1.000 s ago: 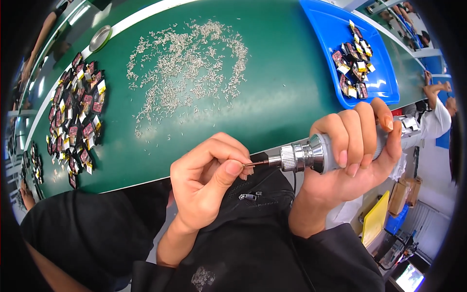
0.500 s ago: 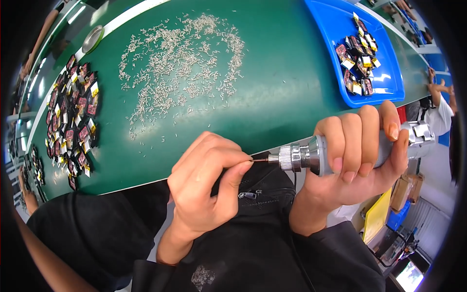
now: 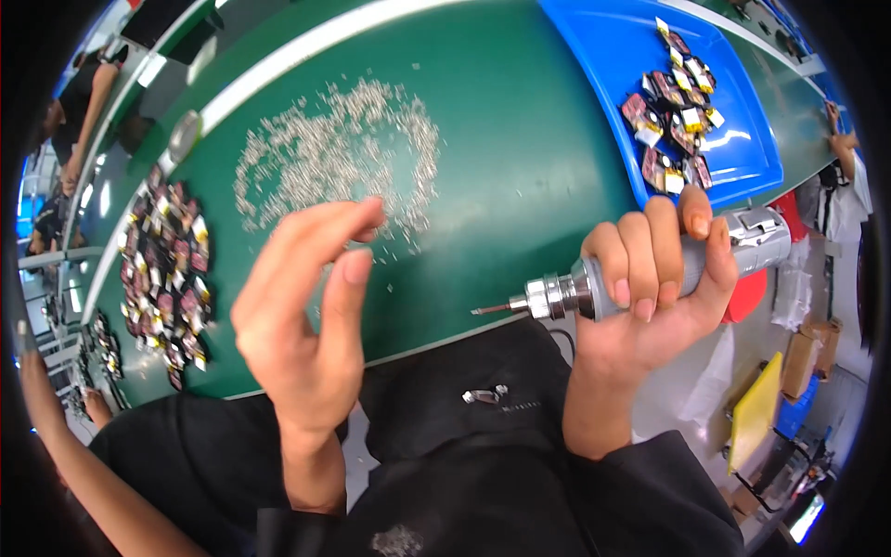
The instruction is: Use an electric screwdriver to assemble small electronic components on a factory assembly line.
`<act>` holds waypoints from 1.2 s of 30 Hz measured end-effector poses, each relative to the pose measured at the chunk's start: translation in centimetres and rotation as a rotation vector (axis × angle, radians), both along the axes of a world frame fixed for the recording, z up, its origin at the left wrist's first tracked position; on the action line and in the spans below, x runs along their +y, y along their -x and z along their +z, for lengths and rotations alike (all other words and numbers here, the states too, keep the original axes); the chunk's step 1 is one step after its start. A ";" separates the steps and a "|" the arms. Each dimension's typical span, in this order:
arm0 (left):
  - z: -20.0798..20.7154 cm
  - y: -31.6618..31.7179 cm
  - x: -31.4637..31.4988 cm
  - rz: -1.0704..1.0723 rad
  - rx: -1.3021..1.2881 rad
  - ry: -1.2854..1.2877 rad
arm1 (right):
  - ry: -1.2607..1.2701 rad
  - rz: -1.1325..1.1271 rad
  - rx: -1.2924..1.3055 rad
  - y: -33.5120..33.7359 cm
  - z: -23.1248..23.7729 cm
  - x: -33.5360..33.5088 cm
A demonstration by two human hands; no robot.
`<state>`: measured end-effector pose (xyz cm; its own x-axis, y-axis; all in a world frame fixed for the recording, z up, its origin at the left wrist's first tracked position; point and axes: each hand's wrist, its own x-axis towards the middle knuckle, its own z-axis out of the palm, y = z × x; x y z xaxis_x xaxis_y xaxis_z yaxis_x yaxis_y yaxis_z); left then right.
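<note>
My right hand [image 3: 650, 274] is wrapped round a grey and silver electric screwdriver [image 3: 588, 289]. Its thin bit points left above the table's near edge; whether a screw sits on the tip is too small to tell. To the left, my left hand [image 3: 302, 311] is raised over the green table [image 3: 520, 158], thumb and forefinger apart, with nothing visible between them. Just beyond its fingertips lies a wide scatter of tiny silvery screws or pins [image 3: 325, 153]. The hand covers the near part of that scatter.
A blue tray [image 3: 754, 148] at the far right holds several small black parts with yellow and white tabs [image 3: 687, 107]. More such parts lie heaped [image 3: 167, 278] at the left. Behind that heap is a round dish [image 3: 185, 136]. Another person's arm [image 3: 88, 473] shows at lower left.
My left hand has let go of the screwdriver's bit tip, moved left and away toward the scattered pieces, and its fingers have parted. The screwdriver has shifted slightly left in my right hand.
</note>
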<state>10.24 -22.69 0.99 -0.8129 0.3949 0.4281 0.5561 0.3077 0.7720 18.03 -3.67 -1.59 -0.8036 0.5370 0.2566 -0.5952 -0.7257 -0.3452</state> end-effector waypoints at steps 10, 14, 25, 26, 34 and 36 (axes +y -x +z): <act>1.6 16.5 7.6 -0.009 -0.016 0.143 | 0.195 -0.064 -0.233 0.6 -2.5 -0.5; -1.5 22.4 11.3 0.032 0.030 0.385 | 0.092 -0.046 -0.234 0.5 -2.5 -0.9; -5.8 29.4 15.4 -0.049 0.562 0.681 | 0.060 0.049 -0.258 0.7 -2.9 -0.2; -5.1 29.2 14.6 -0.133 0.572 0.758 | 0.077 0.055 -0.248 0.3 -2.9 -0.3; -0.4 9.9 8.1 -0.270 0.417 0.516 | -0.070 0.203 -0.059 -0.5 -4.3 1.3; -1.4 4.5 6.1 -0.287 0.379 0.511 | -0.048 0.201 -0.061 -2.1 -4.4 1.0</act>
